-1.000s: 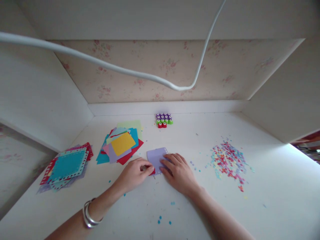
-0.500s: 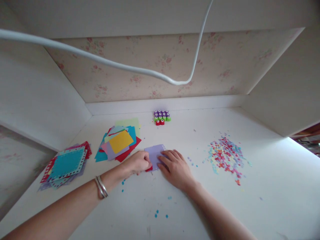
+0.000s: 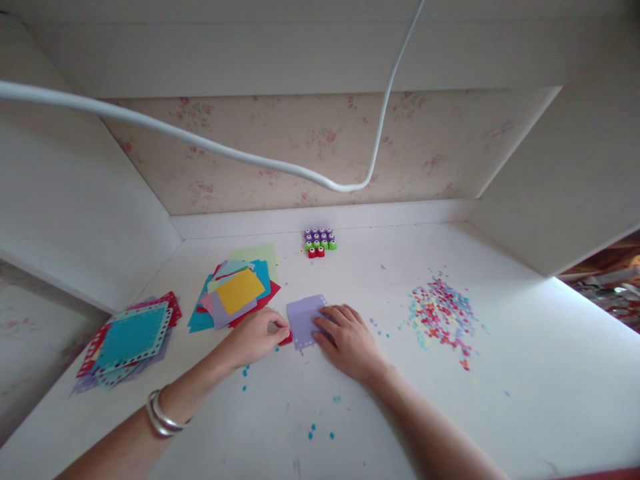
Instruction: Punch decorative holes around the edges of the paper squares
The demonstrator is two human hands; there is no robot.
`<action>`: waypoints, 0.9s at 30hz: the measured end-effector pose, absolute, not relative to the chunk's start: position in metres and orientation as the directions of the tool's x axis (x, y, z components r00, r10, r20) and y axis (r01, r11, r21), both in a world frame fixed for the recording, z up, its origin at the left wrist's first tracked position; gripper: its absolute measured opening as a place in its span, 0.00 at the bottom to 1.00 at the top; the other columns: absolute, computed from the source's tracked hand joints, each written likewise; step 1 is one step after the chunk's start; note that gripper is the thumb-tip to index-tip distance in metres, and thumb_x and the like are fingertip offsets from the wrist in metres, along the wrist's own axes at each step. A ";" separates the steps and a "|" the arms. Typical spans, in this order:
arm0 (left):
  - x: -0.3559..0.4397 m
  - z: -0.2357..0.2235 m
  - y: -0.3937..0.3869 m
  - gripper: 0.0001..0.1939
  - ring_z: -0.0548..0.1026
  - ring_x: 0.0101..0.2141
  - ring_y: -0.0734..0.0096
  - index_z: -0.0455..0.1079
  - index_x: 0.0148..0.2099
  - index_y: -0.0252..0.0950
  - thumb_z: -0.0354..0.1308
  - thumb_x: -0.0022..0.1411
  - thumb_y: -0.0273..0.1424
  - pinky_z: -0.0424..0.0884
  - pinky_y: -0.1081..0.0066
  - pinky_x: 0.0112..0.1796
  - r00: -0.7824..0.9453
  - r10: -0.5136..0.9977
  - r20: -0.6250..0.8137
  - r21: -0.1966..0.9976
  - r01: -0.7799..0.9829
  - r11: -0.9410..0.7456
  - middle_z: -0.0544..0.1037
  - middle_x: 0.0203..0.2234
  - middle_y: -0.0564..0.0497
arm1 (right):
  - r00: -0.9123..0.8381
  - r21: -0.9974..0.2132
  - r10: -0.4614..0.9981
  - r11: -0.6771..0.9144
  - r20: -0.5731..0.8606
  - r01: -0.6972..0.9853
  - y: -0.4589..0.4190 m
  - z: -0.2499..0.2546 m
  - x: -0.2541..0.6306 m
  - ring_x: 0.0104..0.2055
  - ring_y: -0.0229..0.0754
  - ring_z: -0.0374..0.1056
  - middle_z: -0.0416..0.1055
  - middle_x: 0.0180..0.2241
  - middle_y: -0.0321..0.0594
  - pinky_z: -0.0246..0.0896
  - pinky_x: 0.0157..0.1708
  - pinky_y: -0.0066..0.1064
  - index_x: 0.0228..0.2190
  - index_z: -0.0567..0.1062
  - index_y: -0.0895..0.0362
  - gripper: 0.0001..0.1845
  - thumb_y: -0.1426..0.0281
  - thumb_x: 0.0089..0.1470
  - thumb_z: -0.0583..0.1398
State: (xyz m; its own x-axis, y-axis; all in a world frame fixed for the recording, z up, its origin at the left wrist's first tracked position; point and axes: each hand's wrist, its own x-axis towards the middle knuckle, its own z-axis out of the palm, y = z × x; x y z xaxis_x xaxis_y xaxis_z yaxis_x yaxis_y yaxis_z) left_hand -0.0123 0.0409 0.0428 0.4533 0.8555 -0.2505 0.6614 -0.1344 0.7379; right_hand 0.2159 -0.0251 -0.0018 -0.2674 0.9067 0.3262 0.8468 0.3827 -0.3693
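A sheet of light purple paper lies flat on the white table, with small holes along its bottom edge and near its top right corner. My right hand rests on the paper's right side, fingers stretched out. Just left of the sheet, my left hand is closed around a small red craft punch, mostly hidden by the fingers. A narrow gap seems to separate the punch from the paper's left edge.
Behind stand several purple, green and red craft punches. Coloured paper sheets are piled at left, with hole-edged sheets farther left. Punched confetti is heaped at right; blue bits lie in front. A white cable hangs above.
My left hand has drawn the red punch leftward, away from the purple paper's lower left edge. My right hand remains on the sheet. The camera view has shifted slightly.
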 end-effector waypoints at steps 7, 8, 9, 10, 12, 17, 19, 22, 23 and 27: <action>-0.037 0.034 0.022 0.14 0.77 0.40 0.64 0.76 0.47 0.43 0.58 0.63 0.40 0.72 0.70 0.39 0.517 0.852 -0.079 0.630 0.688 -0.359 0.78 0.44 0.49 | -0.277 -0.374 0.905 0.391 0.324 0.841 -0.025 -0.003 0.216 0.55 0.48 0.65 0.72 0.53 0.41 0.54 0.60 0.48 0.48 0.76 0.51 0.14 0.63 0.65 0.55; -0.038 0.030 0.018 0.14 0.77 0.40 0.63 0.75 0.49 0.43 0.60 0.61 0.39 0.73 0.70 0.38 0.491 0.870 -0.052 0.617 0.701 -0.358 0.77 0.45 0.50 | -0.278 -0.376 0.904 0.393 0.324 0.839 -0.025 -0.003 0.216 0.55 0.48 0.65 0.72 0.53 0.41 0.54 0.60 0.48 0.48 0.76 0.51 0.14 0.63 0.65 0.55; -0.039 0.025 0.013 0.15 0.77 0.41 0.63 0.74 0.49 0.43 0.62 0.60 0.37 0.73 0.70 0.39 0.474 0.880 -0.015 0.611 0.701 -0.367 0.77 0.46 0.50 | -0.278 -0.380 0.904 0.394 0.326 0.837 -0.025 -0.002 0.216 0.56 0.48 0.65 0.72 0.53 0.42 0.54 0.60 0.48 0.49 0.76 0.51 0.14 0.63 0.65 0.55; -0.039 0.021 0.010 0.14 0.76 0.42 0.63 0.74 0.49 0.43 0.62 0.60 0.36 0.73 0.69 0.39 0.463 0.886 0.029 0.611 0.693 -0.382 0.77 0.45 0.50 | -0.274 -0.387 0.902 0.396 0.333 0.833 -0.025 -0.001 0.217 0.56 0.48 0.65 0.72 0.53 0.43 0.55 0.60 0.49 0.49 0.76 0.52 0.14 0.64 0.66 0.55; -0.037 0.015 0.004 0.11 0.77 0.40 0.64 0.74 0.48 0.43 0.60 0.63 0.35 0.74 0.68 0.40 0.453 0.885 0.108 0.625 0.661 -0.415 0.78 0.43 0.50 | -0.267 -0.415 0.893 0.411 0.362 0.812 -0.025 0.002 0.217 0.56 0.49 0.65 0.72 0.53 0.44 0.56 0.60 0.49 0.49 0.76 0.52 0.14 0.64 0.66 0.55; -0.025 0.015 -0.004 0.12 0.76 0.31 0.69 0.72 0.51 0.42 0.56 0.67 0.36 0.75 0.70 0.35 0.437 0.873 0.217 0.664 0.590 -0.460 0.77 0.43 0.49 | -0.265 -0.590 0.858 0.498 0.440 0.636 -0.031 0.012 0.209 0.53 0.45 0.67 0.74 0.50 0.44 0.64 0.55 0.41 0.51 0.73 0.53 0.15 0.66 0.64 0.57; -0.016 0.016 -0.006 0.12 0.75 0.30 0.69 0.71 0.51 0.42 0.56 0.67 0.37 0.75 0.70 0.34 0.437 0.861 0.260 0.643 0.587 -0.492 0.77 0.42 0.49 | -0.236 -0.665 0.867 0.490 0.439 0.563 -0.032 0.014 0.204 0.52 0.44 0.69 0.74 0.49 0.44 0.66 0.52 0.38 0.52 0.73 0.53 0.17 0.64 0.63 0.58; 0.001 0.012 -0.007 0.11 0.76 0.30 0.68 0.70 0.50 0.41 0.56 0.67 0.36 0.75 0.68 0.35 0.454 0.830 0.325 0.579 0.598 -0.554 0.76 0.40 0.49 | -0.175 -0.740 0.895 0.439 0.411 0.510 -0.032 0.014 0.200 0.47 0.43 0.72 0.76 0.45 0.42 0.69 0.48 0.35 0.48 0.76 0.52 0.14 0.62 0.63 0.58; 0.007 0.010 -0.006 0.10 0.76 0.32 0.66 0.70 0.50 0.41 0.56 0.68 0.36 0.75 0.68 0.37 0.461 0.818 0.345 0.561 0.597 -0.573 0.76 0.40 0.49 | -0.166 -0.754 0.901 0.426 0.400 0.500 -0.031 0.014 0.201 0.45 0.42 0.72 0.76 0.43 0.41 0.69 0.47 0.34 0.46 0.76 0.51 0.13 0.62 0.64 0.57; 0.020 0.002 -0.003 0.12 0.77 0.43 0.62 0.68 0.54 0.41 0.52 0.70 0.32 0.75 0.66 0.43 0.509 0.766 0.392 0.542 0.546 -0.639 0.76 0.44 0.47 | -0.220 -0.770 0.901 0.434 0.374 0.468 -0.026 0.015 0.214 0.44 0.41 0.72 0.74 0.45 0.43 0.70 0.44 0.32 0.51 0.75 0.51 0.16 0.63 0.63 0.59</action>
State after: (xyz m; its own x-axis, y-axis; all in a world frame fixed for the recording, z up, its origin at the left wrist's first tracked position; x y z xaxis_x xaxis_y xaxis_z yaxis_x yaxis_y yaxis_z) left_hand 0.0202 -0.0031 0.0020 0.5090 0.7663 0.3920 0.5456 -0.6395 0.5417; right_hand 0.2143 -0.0263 0.0151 -0.2201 0.9007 0.3745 0.4682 0.4343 -0.7695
